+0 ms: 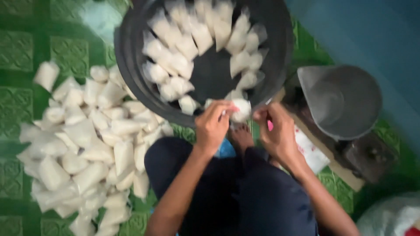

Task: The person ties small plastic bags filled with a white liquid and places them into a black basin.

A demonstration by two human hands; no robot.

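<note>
My left hand (213, 124) and my right hand (276, 131) are together just in front of a big black basin (275, 48), both gripping one small clear plastic packet of white powder (241, 109). The left fingers pinch its near side, the right fingers its top end. The basin holds several more such white packets (183, 48) lying along its inner wall. My dark trousers and a bare foot (240, 136) are right below the hands.
A large heap of filled white packets (87, 144) lies on the green patterned floor at the left. A grey metal scale pan (345, 98) on a dark scale stands at the right. Beside my right leg lie white bags (311, 153).
</note>
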